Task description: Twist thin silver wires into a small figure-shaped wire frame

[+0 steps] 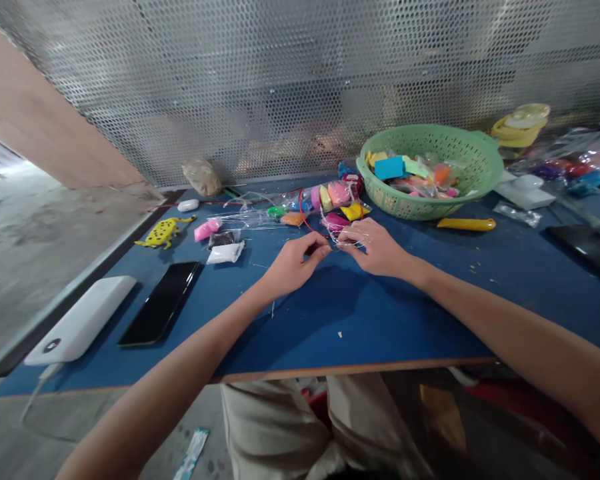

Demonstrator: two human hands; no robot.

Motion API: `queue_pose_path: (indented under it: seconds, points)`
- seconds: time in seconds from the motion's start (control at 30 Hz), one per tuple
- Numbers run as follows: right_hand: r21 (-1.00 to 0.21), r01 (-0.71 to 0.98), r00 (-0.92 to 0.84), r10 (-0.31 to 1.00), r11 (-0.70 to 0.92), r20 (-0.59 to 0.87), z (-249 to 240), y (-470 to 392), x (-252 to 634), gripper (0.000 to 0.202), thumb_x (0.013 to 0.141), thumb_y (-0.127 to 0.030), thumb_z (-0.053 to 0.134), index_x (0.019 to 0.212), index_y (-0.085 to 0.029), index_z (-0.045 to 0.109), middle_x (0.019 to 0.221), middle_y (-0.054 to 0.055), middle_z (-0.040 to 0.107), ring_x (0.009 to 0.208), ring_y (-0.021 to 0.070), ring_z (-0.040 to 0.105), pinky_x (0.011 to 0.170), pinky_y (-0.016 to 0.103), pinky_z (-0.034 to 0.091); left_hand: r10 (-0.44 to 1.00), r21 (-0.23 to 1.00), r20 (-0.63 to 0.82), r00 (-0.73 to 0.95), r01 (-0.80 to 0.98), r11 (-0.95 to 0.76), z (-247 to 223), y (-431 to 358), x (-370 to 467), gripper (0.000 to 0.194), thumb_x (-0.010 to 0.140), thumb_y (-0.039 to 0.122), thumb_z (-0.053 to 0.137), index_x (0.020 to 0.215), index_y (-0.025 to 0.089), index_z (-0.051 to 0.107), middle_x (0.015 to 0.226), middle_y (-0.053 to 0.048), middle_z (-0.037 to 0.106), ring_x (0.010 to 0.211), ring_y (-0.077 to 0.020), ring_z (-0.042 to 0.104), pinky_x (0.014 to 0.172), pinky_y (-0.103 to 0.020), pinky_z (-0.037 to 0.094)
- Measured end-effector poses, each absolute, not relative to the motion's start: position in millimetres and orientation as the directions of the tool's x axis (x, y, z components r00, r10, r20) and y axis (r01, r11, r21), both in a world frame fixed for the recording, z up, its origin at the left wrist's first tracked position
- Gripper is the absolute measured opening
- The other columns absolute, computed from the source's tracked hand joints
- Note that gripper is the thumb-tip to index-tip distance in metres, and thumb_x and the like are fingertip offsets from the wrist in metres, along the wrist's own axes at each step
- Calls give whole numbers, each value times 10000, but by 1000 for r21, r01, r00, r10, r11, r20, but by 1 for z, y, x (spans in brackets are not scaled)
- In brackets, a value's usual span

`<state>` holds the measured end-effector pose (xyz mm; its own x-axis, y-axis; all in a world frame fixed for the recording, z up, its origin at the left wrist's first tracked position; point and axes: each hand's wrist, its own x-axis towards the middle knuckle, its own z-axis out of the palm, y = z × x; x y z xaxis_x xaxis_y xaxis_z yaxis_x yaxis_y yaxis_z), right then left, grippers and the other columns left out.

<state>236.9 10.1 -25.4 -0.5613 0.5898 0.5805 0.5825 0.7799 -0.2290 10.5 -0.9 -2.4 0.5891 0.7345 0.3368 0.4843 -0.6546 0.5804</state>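
Over the middle of the blue table, my two hands work close together. My left hand (299, 261) is closed, thumb and forefinger pinched at the end of a thin pale wire. The fingers of my right hand (375, 248) are closed around the looped, tangled part of this thin wire (331, 225). Just behind my hands lie a magenta clay packet (336, 223), a yellow packet (355, 211) and an orange packet (293, 219). A thin red cord (303, 200) curves beside them. Some of the wire is hidden by my fingers.
A green basket (485, 167) of colourful packets stands back right, a yellow-handled cutter (466, 225) before it. At left are a spotted yellow toy (161, 232), pink packet (207, 229), white packet (225, 253), black phone (161, 303) and white power bank (83, 320). Perforated metal (230, 87) rises behind.
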Motion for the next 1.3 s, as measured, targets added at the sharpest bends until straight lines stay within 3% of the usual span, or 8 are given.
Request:
queue_pose_path:
  seconds: [0.13,0.37,0.67,0.77,0.9,0.97,1.13,1.3]
  points:
    - [-227,574,-586,589,787,557,-29,11,235,134,981,-263,518,921,-202,622,842,47,669,817,204,579,796,357,359,697,450,338,632,541,-710,-4,-1,12,223,1013,292,449,885,170,586,830,-29,610,801,-164,530,749,-289,396]
    - [-279,531,-552,576,800,603,-35,13,230,170,997,-300,516,897,-200,611,819,38,654,801,192,570,775,338,362,778,764,194,597,406,-502,-6,5,5,353,1008,408,447,820,167,624,796,-9,602,760,-143,512,715,-266,387]
    - [-262,601,-486,606,755,630,-35,15,231,114,966,-264,536,902,-222,622,827,26,671,815,207,569,841,393,331,840,891,259,476,218,-399,-11,10,4,323,968,438,539,772,187,595,757,2,545,723,-131,473,697,-263,395]
    - [-359,567,-427,637,742,642,-31,13,229,143,973,-308,538,898,-219,621,849,32,684,851,216,586,853,393,356,862,939,257,438,100,-331,-11,12,5,323,934,459,596,766,183,593,764,-10,539,716,-130,461,672,-258,405]
    - [-704,314,-395,762,637,513,-23,5,225,245,983,-370,526,808,-208,583,716,-1,618,700,165,574,720,323,417,847,967,232,478,-17,-255,-11,10,6,346,900,505,643,798,176,620,742,-12,498,661,-120,422,600,-257,382]
    - [-814,167,-406,791,557,458,-20,2,223,262,983,-392,526,805,-206,573,669,-21,579,637,144,558,665,300,425,827,966,226,515,-8,-259,-11,7,6,336,913,497,635,822,174,643,715,-2,475,641,-114,408,585,-254,361]
    - [-837,110,-421,788,536,449,-19,-2,222,333,990,-456,523,790,-200,597,665,-19,584,623,127,554,647,287,436,816,934,298,494,23,-355,-11,4,6,282,927,448,646,892,169,672,707,11,509,648,-99,441,612,-241,381]
    - [-801,184,-256,815,570,520,-21,-3,218,378,1001,-477,491,750,-208,582,651,-13,563,624,138,524,629,294,422,881,917,314,353,128,-378,-15,1,14,350,860,455,722,1061,170,697,883,-33,687,722,-123,581,659,-245,483]
